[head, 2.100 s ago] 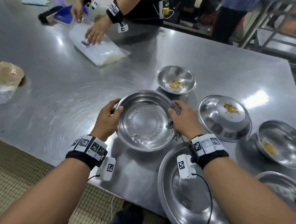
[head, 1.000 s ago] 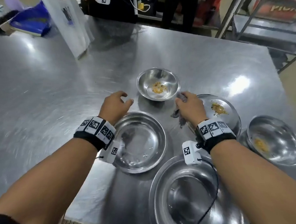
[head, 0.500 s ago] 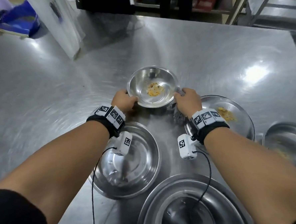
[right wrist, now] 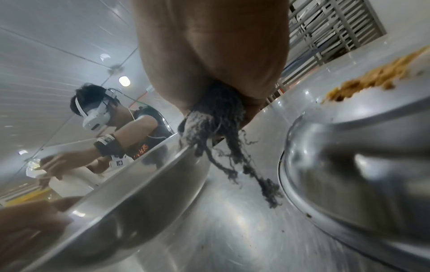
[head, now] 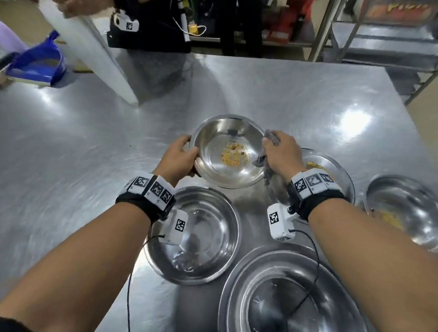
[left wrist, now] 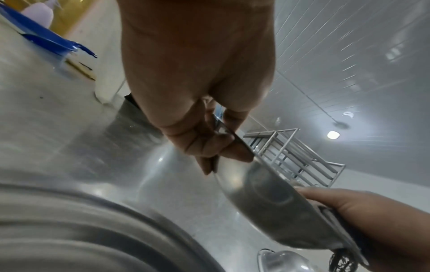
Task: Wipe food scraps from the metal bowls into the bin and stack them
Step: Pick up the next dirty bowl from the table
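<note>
A small metal bowl (head: 229, 151) with yellow scraps in its bottom is lifted just off the steel table (head: 85, 157) and tilted. My left hand (head: 185, 152) grips its left rim, thumb over the edge; the left wrist view shows the fingers (left wrist: 216, 147) pinching the rim of the bowl (left wrist: 274, 202). My right hand (head: 279, 151) holds a grey frayed cloth (head: 271, 137) bunched against the right rim; the cloth (right wrist: 216, 117) hangs from it in the right wrist view. No bin is in view.
A clean bowl (head: 203, 242) and a large basin (head: 294, 298) sit near me. A plate with scraps (head: 338, 170) and another soiled bowl (head: 412, 211) lie to the right. Across the table a person holds a white bag (head: 91, 55) next to a blue dustpan (head: 37, 65).
Both hands let go of the clean bowl, left it near me, reached forward and took the small bowl with scraps, which now rises off the table.
</note>
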The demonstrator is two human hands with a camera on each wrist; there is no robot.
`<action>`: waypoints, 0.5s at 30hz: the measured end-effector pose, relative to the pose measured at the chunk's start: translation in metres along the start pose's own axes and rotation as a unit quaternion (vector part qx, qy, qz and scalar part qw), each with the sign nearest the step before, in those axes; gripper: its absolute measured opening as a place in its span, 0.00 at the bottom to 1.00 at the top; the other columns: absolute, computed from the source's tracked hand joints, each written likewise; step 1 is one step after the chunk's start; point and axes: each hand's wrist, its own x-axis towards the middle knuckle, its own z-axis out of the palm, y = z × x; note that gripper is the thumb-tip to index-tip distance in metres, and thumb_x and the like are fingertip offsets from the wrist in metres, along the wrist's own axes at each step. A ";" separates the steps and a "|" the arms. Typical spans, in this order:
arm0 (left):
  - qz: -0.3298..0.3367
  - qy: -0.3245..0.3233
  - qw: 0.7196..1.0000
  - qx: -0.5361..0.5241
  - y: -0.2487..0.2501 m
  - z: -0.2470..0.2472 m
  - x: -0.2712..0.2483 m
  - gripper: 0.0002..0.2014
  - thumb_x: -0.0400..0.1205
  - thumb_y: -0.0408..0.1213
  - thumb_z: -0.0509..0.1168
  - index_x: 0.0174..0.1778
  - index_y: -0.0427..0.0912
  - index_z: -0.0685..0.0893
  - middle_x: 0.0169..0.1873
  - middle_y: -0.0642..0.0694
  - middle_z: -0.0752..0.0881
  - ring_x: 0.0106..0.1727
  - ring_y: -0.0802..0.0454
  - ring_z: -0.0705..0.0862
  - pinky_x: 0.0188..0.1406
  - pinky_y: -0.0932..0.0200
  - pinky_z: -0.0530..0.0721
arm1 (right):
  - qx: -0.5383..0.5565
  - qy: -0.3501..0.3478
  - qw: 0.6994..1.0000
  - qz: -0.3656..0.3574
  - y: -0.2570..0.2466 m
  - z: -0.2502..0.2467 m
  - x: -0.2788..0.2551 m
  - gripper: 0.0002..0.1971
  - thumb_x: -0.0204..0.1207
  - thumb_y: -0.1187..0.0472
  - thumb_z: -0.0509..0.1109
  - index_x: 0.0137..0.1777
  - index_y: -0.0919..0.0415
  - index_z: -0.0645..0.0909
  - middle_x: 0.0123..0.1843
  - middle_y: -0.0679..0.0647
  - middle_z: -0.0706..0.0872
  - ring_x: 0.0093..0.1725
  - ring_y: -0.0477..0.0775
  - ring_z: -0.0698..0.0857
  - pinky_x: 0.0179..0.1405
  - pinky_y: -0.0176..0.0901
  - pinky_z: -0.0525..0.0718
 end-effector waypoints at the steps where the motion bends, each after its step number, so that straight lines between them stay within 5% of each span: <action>1: 0.013 0.000 1.000 0.001 0.005 -0.001 -0.008 0.21 0.89 0.29 0.60 0.77 0.45 0.79 0.34 0.40 0.88 0.26 0.50 0.85 0.24 0.56 0.82 | 0.001 0.011 1.000 -0.005 -0.005 -0.006 -0.009 0.15 0.89 0.55 0.63 0.72 0.56 0.82 0.58 0.48 0.85 0.54 0.49 0.81 0.51 0.37 0.74; 5: 0.069 0.002 0.997 -0.046 0.022 0.007 -0.044 0.16 0.91 0.40 0.60 0.75 0.54 0.79 0.58 0.40 0.89 0.52 0.39 0.92 0.45 0.39 0.94 | 0.015 0.060 0.998 -0.014 -0.016 -0.030 -0.056 0.15 0.89 0.55 0.64 0.71 0.57 0.81 0.61 0.50 0.87 0.56 0.47 0.80 0.53 0.35 0.73; 8: 0.107 -0.017 0.992 -0.065 0.031 0.019 -0.066 0.15 0.85 0.54 0.62 0.68 0.66 0.81 0.63 0.46 0.88 0.61 0.35 0.89 0.59 0.25 0.89 | 0.024 0.111 0.993 -0.008 -0.011 -0.047 -0.093 0.14 0.88 0.54 0.64 0.70 0.55 0.82 0.61 0.50 0.89 0.55 0.48 0.82 0.54 0.37 0.74; 10: 0.126 -0.045 0.989 -0.063 0.033 0.032 -0.077 0.15 0.82 0.57 0.63 0.66 0.71 0.80 0.62 0.44 0.89 0.60 0.32 0.90 0.59 0.22 0.88 | 0.019 0.144 0.989 0.003 0.000 -0.060 -0.116 0.15 0.88 0.52 0.64 0.70 0.54 0.82 0.62 0.51 0.89 0.56 0.51 0.85 0.57 0.43 0.79; 13: 0.146 -0.080 0.984 -0.070 0.042 0.057 -0.104 0.13 0.87 0.50 0.62 0.68 0.67 0.80 0.54 0.41 0.91 0.46 0.40 0.91 0.43 0.38 0.90 | 0.034 0.175 0.984 0.021 0.021 -0.083 -0.150 0.17 0.87 0.50 0.64 0.72 0.54 0.81 0.60 0.50 0.89 0.57 0.54 0.88 0.62 0.55 0.86; 15: 0.151 -0.108 0.980 -0.076 0.046 0.079 -0.119 0.13 0.93 0.44 0.60 0.72 0.60 0.78 0.46 0.44 0.91 0.38 0.47 0.89 0.34 0.48 0.86 | 0.051 0.190 0.980 0.036 0.034 -0.102 -0.173 0.18 0.88 0.51 0.65 0.73 0.56 0.81 0.56 0.46 0.87 0.56 0.51 0.87 0.61 0.51 0.86</action>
